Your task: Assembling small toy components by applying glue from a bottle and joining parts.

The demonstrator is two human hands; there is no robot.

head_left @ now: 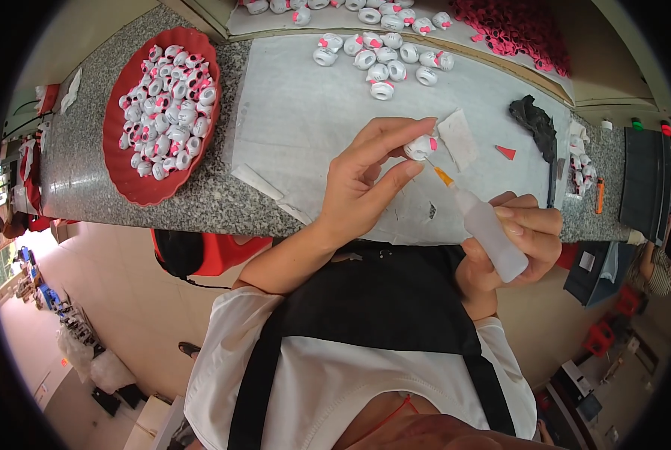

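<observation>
Between the thumb and fingers of my left hand [365, 176] is a small white toy head [419, 148] with a pink bow. My right hand [526, 232] is wrapped round a translucent white squeeze bottle [493, 234]. The bottle tilts up to the left, and its thin needle tip with an orange base [444, 177] meets or nearly meets the toy head's lower edge; I cannot tell which. Beyond my hands, several similar white heads [381, 71] lie loose on the white paper [283, 97] covering the counter.
A red scalloped tray [115, 127] heaped with toy heads stands at the left. Pink pieces [511, 30] lie on the shelf at the back right. Near my right hand are a folded tissue [458, 139], a red scrap [505, 152], black crumpled plastic [532, 124] and an orange cutter [599, 195].
</observation>
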